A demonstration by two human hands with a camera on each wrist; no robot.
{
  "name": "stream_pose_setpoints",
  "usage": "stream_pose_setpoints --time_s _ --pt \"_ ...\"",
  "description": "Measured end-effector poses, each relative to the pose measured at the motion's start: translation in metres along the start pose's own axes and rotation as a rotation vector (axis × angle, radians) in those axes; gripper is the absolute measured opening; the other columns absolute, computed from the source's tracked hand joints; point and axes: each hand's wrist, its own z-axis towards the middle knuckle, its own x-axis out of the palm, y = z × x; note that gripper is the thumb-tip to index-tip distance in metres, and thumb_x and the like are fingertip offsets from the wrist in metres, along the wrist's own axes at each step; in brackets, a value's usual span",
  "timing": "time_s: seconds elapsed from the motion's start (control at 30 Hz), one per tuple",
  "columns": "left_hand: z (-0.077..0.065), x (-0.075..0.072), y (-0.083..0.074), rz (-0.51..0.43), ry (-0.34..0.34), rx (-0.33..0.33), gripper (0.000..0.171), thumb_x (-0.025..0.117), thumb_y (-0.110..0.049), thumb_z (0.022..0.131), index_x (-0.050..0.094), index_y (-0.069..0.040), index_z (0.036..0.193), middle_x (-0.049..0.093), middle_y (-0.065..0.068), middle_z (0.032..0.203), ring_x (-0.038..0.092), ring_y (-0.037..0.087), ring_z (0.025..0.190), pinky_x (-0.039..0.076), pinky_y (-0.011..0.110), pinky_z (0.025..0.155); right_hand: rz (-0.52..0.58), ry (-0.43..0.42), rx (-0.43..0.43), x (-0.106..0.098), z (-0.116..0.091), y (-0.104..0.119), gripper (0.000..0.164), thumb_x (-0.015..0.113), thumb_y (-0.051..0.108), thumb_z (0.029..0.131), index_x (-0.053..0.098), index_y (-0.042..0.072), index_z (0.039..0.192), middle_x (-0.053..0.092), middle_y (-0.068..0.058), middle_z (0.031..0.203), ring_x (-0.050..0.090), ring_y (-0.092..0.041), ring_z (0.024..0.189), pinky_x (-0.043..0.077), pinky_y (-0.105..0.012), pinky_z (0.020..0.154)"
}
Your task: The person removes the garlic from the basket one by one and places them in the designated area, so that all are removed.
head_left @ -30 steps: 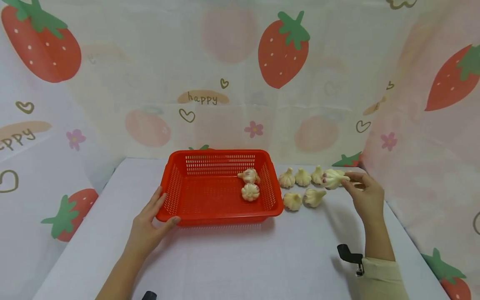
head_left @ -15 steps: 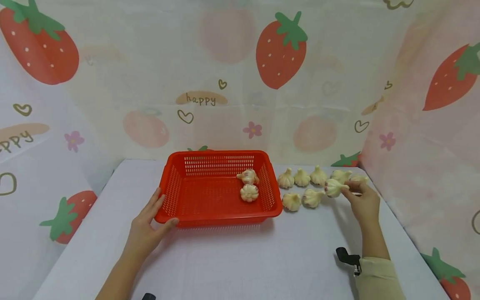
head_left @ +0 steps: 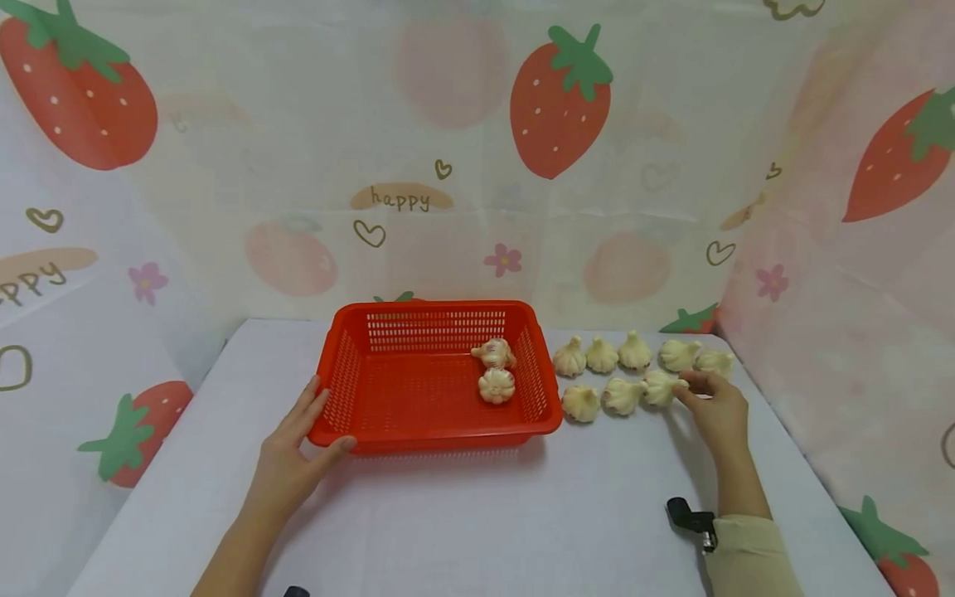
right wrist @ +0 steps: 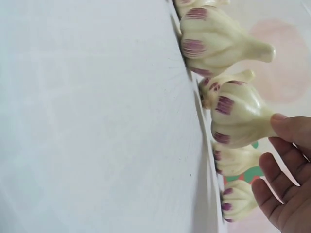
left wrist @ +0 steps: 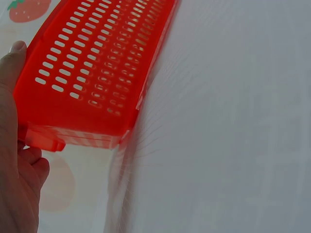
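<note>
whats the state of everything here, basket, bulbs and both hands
red basket: open side up, holding two bulbs
basket bulbs: rear one on its side
back row bulbs: five, left three upright
front row bulbs: three, outside basket
left hand: gripping basket's near left corner
right hand: pinching front row's rightmost bulb

The basket (head_left: 436,438) is bright red all over, with rows of little slots patterning its sides. Garlic (head_left: 635,353) to the right of it is creamy with streaky purple patches, and the bulbs (head_left: 496,387) inside it look cream too, one a bit pinkish-brown. Table (head_left: 507,522) under the basket's white. Sheet (head_left: 656,203) behind it is pale cream: red strawberries, green tops, pink flowers, gold-brown hearts, "happy" on peach smudges.
</note>
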Motion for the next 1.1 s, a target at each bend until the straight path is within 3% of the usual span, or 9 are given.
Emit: stream_pose_setpoints --time_s 0.3,0.6,0.8,0.93,1.1 --pt "0.001 0.000 -0.001 -0.015 -0.005 0.005 0.089 0.087 -0.037 0.082 0.045 -0.015 0.156 0.033 -0.003 0.167 0.038 0.028 0.151 0.024 0.000 0.104 -0.027 0.017 -0.007 0.003 0.001 -0.006 0.034 0.078 0.028 0.093 0.074 0.007 0.119 0.074 -0.018 0.114 0.058 -0.005 0.089 0.047 -0.014 0.065" --pt "0.000 0.000 0.000 -0.028 -0.012 0.019 0.088 0.088 -0.034 0.081 0.045 -0.014 0.155 0.034 -0.002 0.166 0.038 0.029 0.151 0.025 0.000 0.104 -0.012 0.018 -0.048 0.006 0.002 -0.009 0.035 0.079 0.024 0.092 0.073 0.003 0.120 0.074 -0.020 0.114 0.050 0.016 0.082 0.045 -0.010 0.071" --pt "-0.001 0.001 0.001 -0.017 -0.016 0.011 0.088 0.088 -0.035 0.081 0.046 -0.014 0.155 0.034 -0.002 0.166 0.038 0.029 0.150 0.025 0.000 0.104 0.010 0.028 -0.061 0.008 0.004 -0.011 0.037 0.078 0.022 0.093 0.071 0.002 0.123 0.073 -0.021 0.116 0.051 0.018 0.084 0.045 -0.006 0.074" --pt "-0.001 0.001 0.000 -0.018 -0.018 0.013 0.087 0.088 -0.035 0.081 0.046 -0.013 0.155 0.035 -0.001 0.166 0.039 0.030 0.150 0.025 0.000 0.104 0.029 0.025 -0.060 0.008 0.004 -0.010 0.037 0.078 0.021 0.093 0.071 0.003 0.124 0.073 -0.020 0.119 0.055 0.012 0.088 0.045 -0.006 0.074" --pt "-0.001 0.000 0.000 -0.011 -0.011 0.010 0.087 0.087 -0.036 0.082 0.046 -0.013 0.155 0.034 -0.001 0.166 0.038 0.030 0.150 0.025 0.000 0.103 0.046 0.001 -0.056 0.005 0.003 -0.008 0.037 0.078 0.020 0.093 0.070 0.004 0.125 0.069 -0.017 0.126 0.064 -0.011 0.101 0.046 -0.005 0.075"
